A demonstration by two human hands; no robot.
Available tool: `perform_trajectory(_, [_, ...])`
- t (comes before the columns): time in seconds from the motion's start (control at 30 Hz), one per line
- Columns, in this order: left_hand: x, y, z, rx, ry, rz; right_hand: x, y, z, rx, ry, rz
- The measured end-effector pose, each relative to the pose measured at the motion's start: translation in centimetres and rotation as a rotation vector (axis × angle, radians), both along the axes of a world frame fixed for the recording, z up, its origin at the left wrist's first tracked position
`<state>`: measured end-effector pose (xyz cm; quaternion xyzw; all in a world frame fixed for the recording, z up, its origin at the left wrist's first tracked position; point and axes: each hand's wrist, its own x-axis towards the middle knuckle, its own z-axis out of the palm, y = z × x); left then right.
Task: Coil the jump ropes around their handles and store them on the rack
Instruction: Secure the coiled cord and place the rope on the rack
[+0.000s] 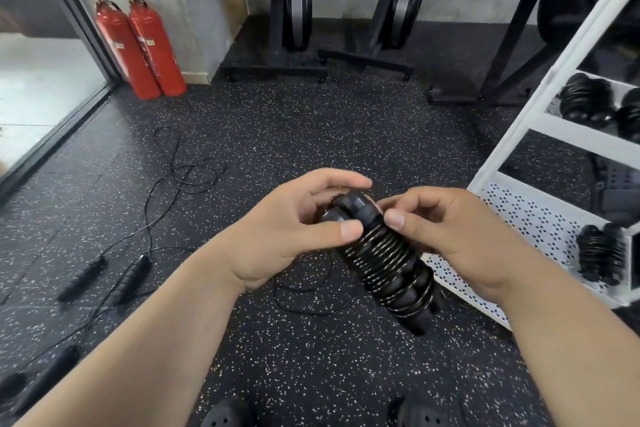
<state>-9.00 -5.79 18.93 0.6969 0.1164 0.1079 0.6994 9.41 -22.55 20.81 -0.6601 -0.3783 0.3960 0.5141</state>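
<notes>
Both hands are gripping one jump rope (384, 260), held in the air above the floor (311, 135) just off the front corner of the rack (512, 156). Our left hand (294, 229) is curling round the top ends of the paired handles, and our right hand (446, 236) is pinching the cord at the uppermost turn. Turns are covering most of the handles' length, so we are judging this coil as nearly finished. A thin loose loop (304, 284) is lying on the floor beneath our hands, and it looks like the part of this rope we are yet to wind on.

On the rack, one coiled bundle (601, 253) is sitting on the lower perforated shelf and more coiled bundles (585, 100) are sitting on the shelf above, so part of the storing is done. Toward the left edge of the floor, by the glass door, an uncoiled rope (180, 170) is sprawling with its two handles (133, 274) lying side by side. Further dark handles (52, 367) are showing at the near left corner. By our reckoning, we are looking at this bundle's shelving plus at least one more rope to coil and store.
</notes>
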Motion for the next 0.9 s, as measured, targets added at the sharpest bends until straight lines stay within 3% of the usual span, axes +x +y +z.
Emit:
perform_trajectory(0.2, [0.6, -1.0, 0.1, -0.372, -0.184, 0.158, -1.5, 0.8, -0.1, 0.074, 0.316, -0.035])
perform_trajectory(0.37, [1.8, -2.6, 0.6, -0.479, -0.140, 0.337, -3.8, 1.8, -0.8, 0.149, 0.360, -0.288])
perform_trajectory(0.5, [2.6, -3.7, 0.3, -0.286, 0.128, 0.632, -5.4, 2.6, -1.3, 0.233, 0.243, -0.520])
perform_trajectory(0.63, [3.0, -4.5, -0.5, -0.057, 0.295, 0.793, -7.0, 3.5, -3.0, 0.218, -0.042, -0.652])
perform_trajectory(0.9, [2.6, -4.5, -0.2, -0.436, 0.274, 0.757, -7.6, 3.6, -1.8, 0.212, -0.430, -0.377])
